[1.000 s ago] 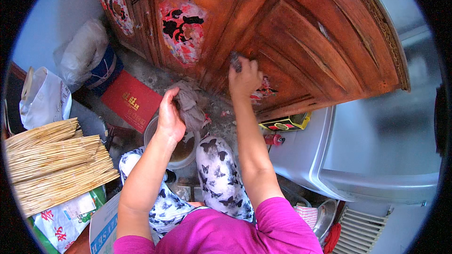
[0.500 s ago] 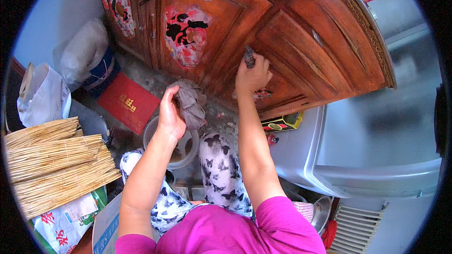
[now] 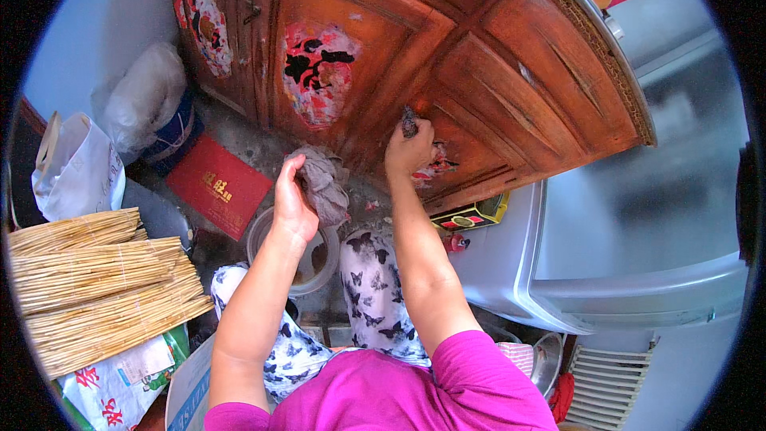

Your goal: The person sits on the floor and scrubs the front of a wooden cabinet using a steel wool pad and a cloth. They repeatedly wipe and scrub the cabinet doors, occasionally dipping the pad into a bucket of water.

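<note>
1. The right hand [image 3: 408, 152] pinches a small dark scrubber [image 3: 409, 121] against the wooden cabinet door [image 3: 479, 88].
2. The left hand [image 3: 292, 201] grips a grey rag [image 3: 325, 183] over a metal bowl [image 3: 263, 231].
3. Reed bundles [image 3: 96, 287], a red box [image 3: 217, 185] and bags [image 3: 144, 100] crowd the left; a grey appliance [image 3: 606, 255] hems the right.

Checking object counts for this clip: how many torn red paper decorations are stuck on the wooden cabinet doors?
3: one on the far-left door, one on the middle door, and a remnant by the right hand. More may be hidden.
</note>
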`<state>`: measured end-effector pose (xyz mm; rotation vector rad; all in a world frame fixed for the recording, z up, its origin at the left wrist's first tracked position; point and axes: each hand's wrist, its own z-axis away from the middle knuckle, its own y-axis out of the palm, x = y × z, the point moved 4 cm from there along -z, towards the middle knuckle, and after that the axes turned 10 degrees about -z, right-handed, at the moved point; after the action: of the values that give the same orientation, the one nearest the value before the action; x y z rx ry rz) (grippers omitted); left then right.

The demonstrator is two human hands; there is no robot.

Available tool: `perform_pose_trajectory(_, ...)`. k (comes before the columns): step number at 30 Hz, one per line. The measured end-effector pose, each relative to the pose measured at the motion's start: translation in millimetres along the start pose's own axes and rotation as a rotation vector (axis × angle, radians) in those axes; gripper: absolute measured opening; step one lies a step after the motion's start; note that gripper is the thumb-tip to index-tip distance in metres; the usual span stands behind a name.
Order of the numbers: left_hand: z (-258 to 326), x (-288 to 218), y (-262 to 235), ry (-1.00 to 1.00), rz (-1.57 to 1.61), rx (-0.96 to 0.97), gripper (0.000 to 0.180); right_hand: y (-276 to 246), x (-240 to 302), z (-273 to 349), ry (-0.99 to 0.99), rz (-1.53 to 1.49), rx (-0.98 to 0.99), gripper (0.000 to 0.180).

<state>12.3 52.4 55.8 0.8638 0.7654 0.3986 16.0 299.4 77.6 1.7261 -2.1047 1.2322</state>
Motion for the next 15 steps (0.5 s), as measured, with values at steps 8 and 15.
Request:
perform_pose_trajectory(8, 10, -6, 13, 0.008, -0.002, -0.011, 0.033, -4, 3, -20, -0.096, -0.008, -0.012, 0.034)
perform_pose_trajectory(15, 11, -6, 11, -0.006, 0.011, -0.011, 0.033, -14, 19, -22, -0.135, -0.022, -0.060, 0.029)
